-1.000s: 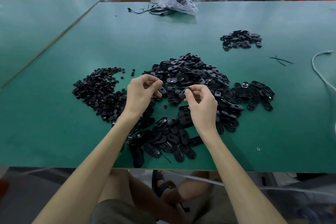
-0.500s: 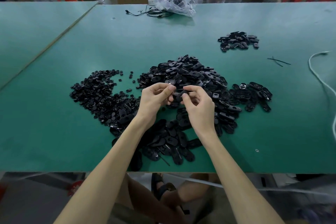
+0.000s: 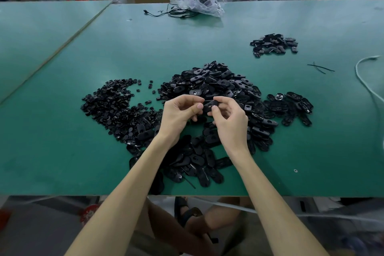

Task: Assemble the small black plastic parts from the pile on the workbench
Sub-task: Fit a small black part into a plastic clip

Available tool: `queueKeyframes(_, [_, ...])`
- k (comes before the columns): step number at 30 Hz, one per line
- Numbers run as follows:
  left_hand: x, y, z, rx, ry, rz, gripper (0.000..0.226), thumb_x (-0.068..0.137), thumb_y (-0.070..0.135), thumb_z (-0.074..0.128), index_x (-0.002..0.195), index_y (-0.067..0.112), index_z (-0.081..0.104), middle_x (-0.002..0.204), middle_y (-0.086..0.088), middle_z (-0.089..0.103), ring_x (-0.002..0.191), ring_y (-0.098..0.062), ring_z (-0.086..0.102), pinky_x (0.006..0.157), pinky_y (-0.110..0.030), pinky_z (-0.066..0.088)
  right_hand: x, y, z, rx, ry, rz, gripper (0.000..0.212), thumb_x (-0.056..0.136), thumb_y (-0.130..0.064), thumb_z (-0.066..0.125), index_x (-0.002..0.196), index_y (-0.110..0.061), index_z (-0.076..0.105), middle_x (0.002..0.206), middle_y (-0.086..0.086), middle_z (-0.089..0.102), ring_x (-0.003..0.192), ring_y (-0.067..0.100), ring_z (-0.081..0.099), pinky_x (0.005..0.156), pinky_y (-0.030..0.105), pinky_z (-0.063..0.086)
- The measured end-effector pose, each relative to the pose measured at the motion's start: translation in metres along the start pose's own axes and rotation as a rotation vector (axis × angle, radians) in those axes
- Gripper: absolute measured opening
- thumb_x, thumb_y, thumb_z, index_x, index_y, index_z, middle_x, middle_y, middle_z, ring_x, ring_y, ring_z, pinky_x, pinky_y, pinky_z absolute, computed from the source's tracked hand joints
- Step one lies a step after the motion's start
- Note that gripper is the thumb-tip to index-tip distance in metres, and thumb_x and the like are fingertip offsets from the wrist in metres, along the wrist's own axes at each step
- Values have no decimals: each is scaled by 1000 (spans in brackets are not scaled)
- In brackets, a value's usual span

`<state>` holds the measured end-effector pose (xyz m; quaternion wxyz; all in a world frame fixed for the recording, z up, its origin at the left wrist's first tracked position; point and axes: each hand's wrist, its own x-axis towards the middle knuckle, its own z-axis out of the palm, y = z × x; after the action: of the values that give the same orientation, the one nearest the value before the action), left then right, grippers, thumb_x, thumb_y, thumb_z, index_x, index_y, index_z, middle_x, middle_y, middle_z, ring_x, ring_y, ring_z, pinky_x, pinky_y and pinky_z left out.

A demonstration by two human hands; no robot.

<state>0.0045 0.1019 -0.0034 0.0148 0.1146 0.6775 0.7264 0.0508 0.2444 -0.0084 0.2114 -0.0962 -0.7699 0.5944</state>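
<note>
Right hand (image 3: 229, 119) pinches oval shell (image 3: 210, 104) above pile (image 3: 216, 83); left hand (image 3: 180, 113) fingertips meet it, apparently pressing in a small insert; next: seat fully.

large pile (image 3: 218, 83) centre on desk (image 3: 62, 151) | small-parts pile (image 3: 108, 106) left of it | little heap (image 3: 274, 44) upper right | bag (image 3: 201, 0) top centre

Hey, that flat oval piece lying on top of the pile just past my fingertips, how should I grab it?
Probably pinch the oval piece across its narrow width, far and near long edges, coming straight down: it lies flat atop the pile with both edges exposed.
</note>
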Motion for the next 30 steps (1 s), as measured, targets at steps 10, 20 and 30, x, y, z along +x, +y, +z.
queueKeyframes(10, [0, -2, 0, -33, 2, 9, 17, 95, 9, 72, 100, -7, 72, 77, -12, 69, 64, -19, 63, 58, -25, 53, -1, -2, 0, -9, 15, 6, 21, 99, -12, 67, 119, -17, 71, 98, -3, 72, 95, 14, 72, 85, 47, 62])
queueKeyframes(20, [0, -4, 0, -68, -15, 4, 16, 95, 0, 68, 107, -7, 75, 85, -17, 72, 71, -20, 67, 70, -28, 60, -2, -1, 0, -10, 7, 8, 20, 100, -10, 66, 119, -16, 71, 98, -3, 73, 92, 15, 72, 84, 46, 62])
queueKeyframes(30, [0, -6, 0, -18, -5, 17, 16, 94, -1, 70, 108, -4, 75, 95, -24, 75, 79, -22, 73, 74, -30, 62, -1, 1, -1, 24, 20, 16, 19, 99, -11, 68, 118, -14, 69, 100, 1, 74, 93, 15, 74, 83, 46, 63])
